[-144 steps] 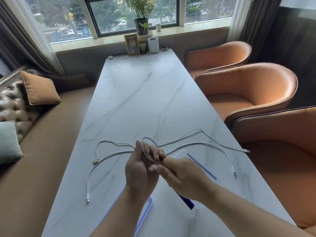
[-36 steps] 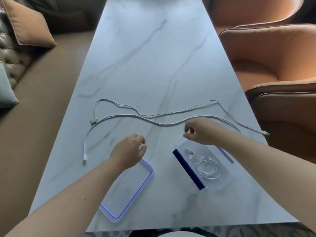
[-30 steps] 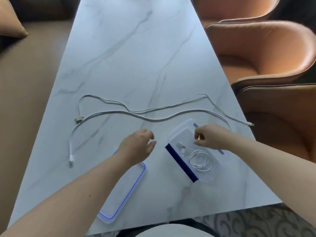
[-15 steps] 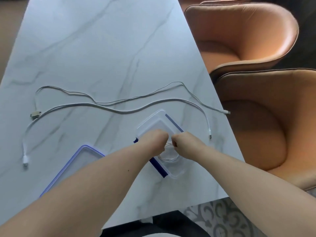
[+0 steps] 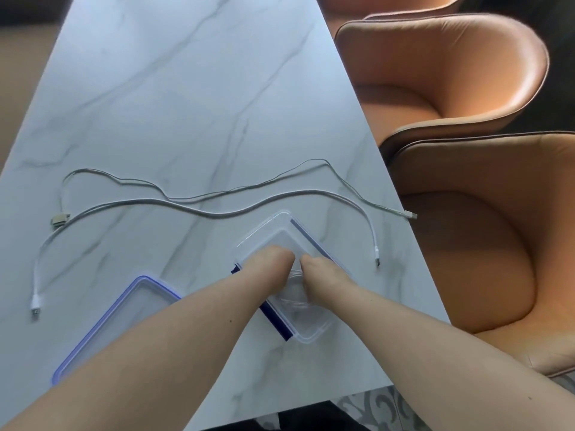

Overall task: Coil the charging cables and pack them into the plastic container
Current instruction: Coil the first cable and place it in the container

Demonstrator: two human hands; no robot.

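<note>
Crowding container (image 5: 281,231) rim: both hands.

Your left hand (image 5: 270,265) and right hand (image 5: 322,273) sit knuckle to knuckle, fingers curled downward and out of sight, both bare forearms stretched forward and converging from the bottom corners.

A lounge or café-like seating room, by its furnishings. A long white marble-look table (image 5: 193,98) has padded orange leather armchairs (image 5: 448,73) drawn up along its right edge, over patterned flooring (image 5: 373,409) below its near end.
</note>
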